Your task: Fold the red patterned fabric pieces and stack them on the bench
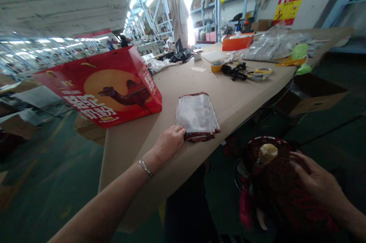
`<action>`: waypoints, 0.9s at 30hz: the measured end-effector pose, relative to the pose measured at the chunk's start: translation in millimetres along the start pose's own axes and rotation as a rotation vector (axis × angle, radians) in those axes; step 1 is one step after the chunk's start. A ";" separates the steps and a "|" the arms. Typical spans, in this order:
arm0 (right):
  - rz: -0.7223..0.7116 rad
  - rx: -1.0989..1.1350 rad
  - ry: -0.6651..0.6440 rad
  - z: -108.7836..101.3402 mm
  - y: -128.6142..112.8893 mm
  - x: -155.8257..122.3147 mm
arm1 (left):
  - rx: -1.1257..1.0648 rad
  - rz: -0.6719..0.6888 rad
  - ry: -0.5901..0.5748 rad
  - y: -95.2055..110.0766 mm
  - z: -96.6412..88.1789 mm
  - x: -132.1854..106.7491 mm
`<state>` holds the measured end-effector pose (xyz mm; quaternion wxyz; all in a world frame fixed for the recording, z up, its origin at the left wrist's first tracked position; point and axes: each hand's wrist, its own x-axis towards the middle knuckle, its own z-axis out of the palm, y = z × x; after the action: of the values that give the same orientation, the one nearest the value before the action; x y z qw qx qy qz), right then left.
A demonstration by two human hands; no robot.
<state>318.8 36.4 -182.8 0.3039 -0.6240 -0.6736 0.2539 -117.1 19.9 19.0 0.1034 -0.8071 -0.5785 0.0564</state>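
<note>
My left hand [170, 140], with a silver bracelet on the wrist, has its fingers closed on the near left corner of a flat stack of clear-faced packets [196, 113]. Dark red patterned material shows along the stack's edges, and the stack lies on the brown-covered table [174, 79]. Lower down at the right, my right hand [317, 176] hovers over or rests against a heap of dark red patterned cloth [281, 182]; contact is hard to make out. Its fingers are stretched out, with nothing visible in them. A shiny cream-coloured object [268, 153] lies on the cloth.
A large red bag with a camel picture [120, 90] stands at the table's left edge. Farther back are yellow tape [217, 67], yellow-handled tools [259, 75], an orange box [237, 42] and clear plastic bags [274, 44]. An open carton [313, 94] stands beyond the table's right edge.
</note>
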 end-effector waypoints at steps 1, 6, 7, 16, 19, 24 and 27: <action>-0.031 0.068 -0.055 -2.8 -17.0 -8.6 | 0.016 0.016 -0.018 0.5 -2.1 0.8; -0.578 0.276 -0.273 8.3 -111.9 -44.7 | 0.116 0.054 -0.089 2.2 -6.5 3.1; -0.689 0.295 -0.297 13.5 -129.9 -46.2 | 0.132 0.053 -0.106 2.0 -7.0 3.9; -0.957 0.047 -0.159 28.3 -269.9 36.8 | 0.104 0.049 -0.099 -3.2 -43.0 7.1; -0.932 -0.152 -0.185 36.8 -295.5 59.2 | 0.091 0.088 -0.100 -1.5 -53.1 4.7; -0.935 -0.275 -0.292 57.4 -301.2 61.7 | -0.094 0.110 -0.189 -1.6 -50.3 2.5; -0.962 -0.349 -0.315 60.9 -293.2 57.5 | -0.138 0.100 -0.216 -2.9 -46.8 1.5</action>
<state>71.2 68.9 -7.8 0.1729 -0.2404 -0.9532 0.0605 -109.5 17.5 65.2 -0.0180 -0.8294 -0.5478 0.1082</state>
